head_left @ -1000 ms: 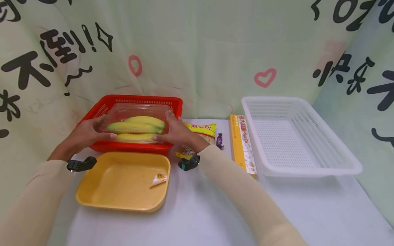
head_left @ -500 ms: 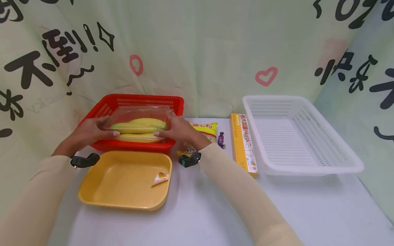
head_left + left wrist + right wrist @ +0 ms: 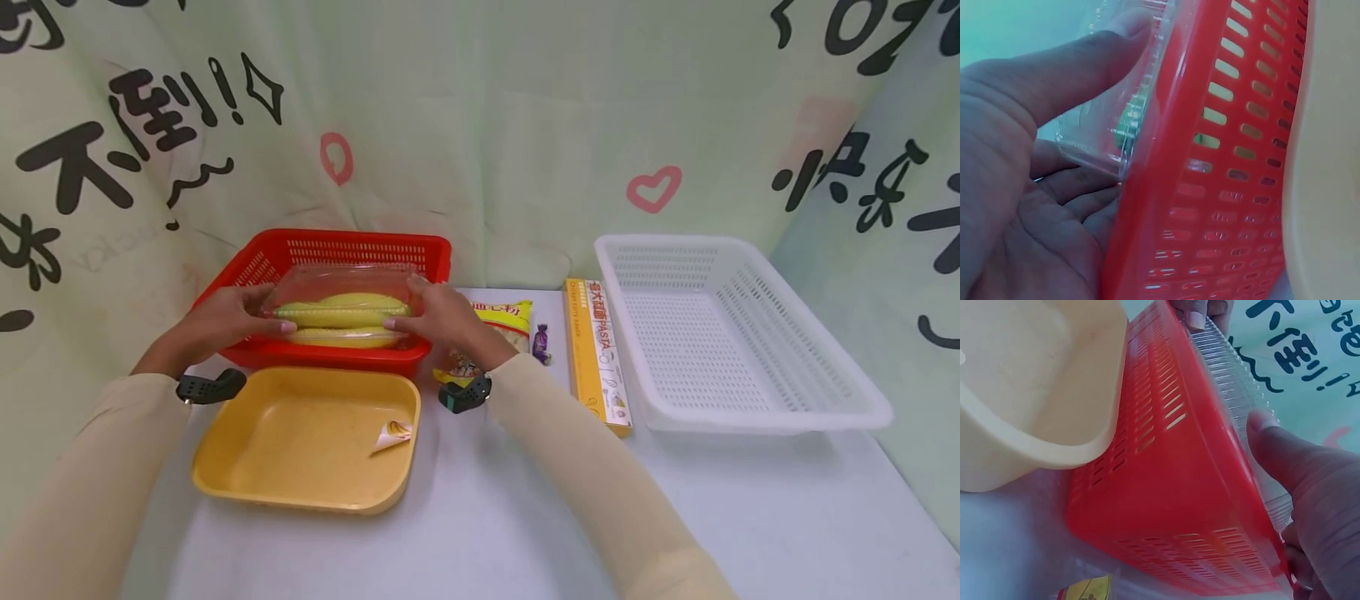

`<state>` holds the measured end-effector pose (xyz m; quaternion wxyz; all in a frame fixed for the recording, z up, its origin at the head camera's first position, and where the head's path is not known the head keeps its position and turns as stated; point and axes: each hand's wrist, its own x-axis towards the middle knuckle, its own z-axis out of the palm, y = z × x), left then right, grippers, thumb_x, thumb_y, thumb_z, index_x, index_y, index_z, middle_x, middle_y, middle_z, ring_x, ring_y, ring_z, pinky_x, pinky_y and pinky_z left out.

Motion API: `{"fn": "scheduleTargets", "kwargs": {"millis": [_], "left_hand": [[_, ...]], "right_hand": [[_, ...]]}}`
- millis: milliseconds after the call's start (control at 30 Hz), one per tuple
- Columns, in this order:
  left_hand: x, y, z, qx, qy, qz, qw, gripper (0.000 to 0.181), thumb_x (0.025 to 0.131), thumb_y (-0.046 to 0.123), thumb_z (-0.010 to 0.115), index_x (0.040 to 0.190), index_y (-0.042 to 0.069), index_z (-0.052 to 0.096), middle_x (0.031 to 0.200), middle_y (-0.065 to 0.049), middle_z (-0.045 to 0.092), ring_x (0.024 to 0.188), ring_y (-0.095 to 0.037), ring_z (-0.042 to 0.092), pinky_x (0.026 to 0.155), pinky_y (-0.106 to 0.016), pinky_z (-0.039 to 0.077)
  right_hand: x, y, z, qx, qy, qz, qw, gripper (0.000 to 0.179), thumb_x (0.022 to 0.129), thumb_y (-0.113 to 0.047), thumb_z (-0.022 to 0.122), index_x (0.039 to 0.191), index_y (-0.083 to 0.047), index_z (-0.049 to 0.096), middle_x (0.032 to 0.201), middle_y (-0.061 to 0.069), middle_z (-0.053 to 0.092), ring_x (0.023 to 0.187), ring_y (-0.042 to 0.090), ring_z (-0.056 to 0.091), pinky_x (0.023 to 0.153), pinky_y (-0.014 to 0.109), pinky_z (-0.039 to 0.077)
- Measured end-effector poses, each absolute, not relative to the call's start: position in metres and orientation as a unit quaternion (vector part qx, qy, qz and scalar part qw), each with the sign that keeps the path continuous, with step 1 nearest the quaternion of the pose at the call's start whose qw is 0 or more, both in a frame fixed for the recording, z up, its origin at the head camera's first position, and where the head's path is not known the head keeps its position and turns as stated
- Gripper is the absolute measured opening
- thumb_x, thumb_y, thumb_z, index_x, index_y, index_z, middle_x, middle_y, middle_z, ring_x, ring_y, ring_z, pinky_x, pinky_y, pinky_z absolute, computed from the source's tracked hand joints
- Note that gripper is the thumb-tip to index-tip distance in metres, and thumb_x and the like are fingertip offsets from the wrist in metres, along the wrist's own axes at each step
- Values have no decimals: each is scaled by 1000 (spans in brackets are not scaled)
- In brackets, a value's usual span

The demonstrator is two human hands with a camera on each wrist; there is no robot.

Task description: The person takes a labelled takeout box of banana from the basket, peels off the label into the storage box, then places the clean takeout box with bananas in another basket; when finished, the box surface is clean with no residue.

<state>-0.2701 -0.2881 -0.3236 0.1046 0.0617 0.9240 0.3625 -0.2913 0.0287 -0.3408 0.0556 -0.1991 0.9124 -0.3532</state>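
Note:
Both hands hold a clear plastic box (image 3: pixel 341 282) at its two ends, over the red basket (image 3: pixel 431 250) in the head view. Long yellow and yellow-green pieces of produce (image 3: pixel 341 312), ribbed like corn cobs, show through the plastic. My left hand (image 3: pixel 225 323) grips the left end, thumb along the near edge; in the left wrist view its fingers (image 3: pixel 1088 187) reach under the box beside the basket's rim. My right hand (image 3: pixel 450 321) grips the other end. Its thumb (image 3: pixel 1266 428) presses the ridged plastic wall in the right wrist view.
A yellow tub (image 3: pixel 300 450) with a small paper-like cone (image 3: pixel 392 435) stands in front of the basket. To the right lie a yellow food bag (image 3: pixel 510 317), a purple-wrapped sweet (image 3: pixel 540 343) and a pasta box (image 3: pixel 596 354). Farther right stands a white basket (image 3: pixel 757 421).
The clear box's far edge has sunk a little lower in the red basket. Both hands keep their grip and have hardly moved; the head view has shifted slightly.

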Motion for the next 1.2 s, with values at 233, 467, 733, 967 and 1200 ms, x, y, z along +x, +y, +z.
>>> {"fn": "scheduleTargets", "kwargs": {"millis": [233, 467, 733, 967, 1200], "left_hand": [[-269, -283, -323, 48, 934, 341, 96, 107, 79, 49, 77, 154, 1, 18, 138, -26, 44, 114, -40, 47, 81, -45, 56], [-261, -268, -324, 72, 939, 332, 47, 110, 81, 48, 75, 156, 4, 8, 141, -28, 43, 103, -39, 56, 80, -46, 55], [-262, -244, -315, 100, 936, 338, 19, 110, 78, 55, 75, 157, 12, 12, 146, -27, 39, 114, -43, 50, 84, -51, 52], [-270, -229, -316, 124, 929, 349, 19, 97, 82, 51, 73, 156, 14, 23, 143, -23, 45, 113, -40, 51, 85, -50, 53], [-272, -213, -316, 102, 929, 354, 18, 102, 84, 64, 61, 157, 12, 14, 155, -20, 27, 131, -45, 38, 92, -53, 47]], "right_hand": [[-290, 32, -342, -215, 892, -396, 50, 82, 84, -38, 76, 153, -22, 34, 116, 4, 64, 83, 18, 60, 61, 23, 56], [-290, 35, -345, -244, 879, -407, 46, 78, 87, -38, 73, 153, -20, 35, 105, 2, 66, 69, 18, 61, 61, 24, 56], [-291, 54, -343, -198, 898, -391, 22, 86, 89, -43, 69, 156, -17, 21, 158, 0, 28, 141, 20, 31, 97, 36, 47], [-300, 81, -333, -196, 905, -377, 4, 87, 91, -43, 66, 157, -15, 17, 160, 1, 18, 145, 18, 18, 108, 41, 36], [-307, 119, -324, -185, 924, -334, -8, 79, 96, -41, 60, 155, -9, 20, 160, 5, 20, 145, 20, 18, 112, 39, 28]]}}
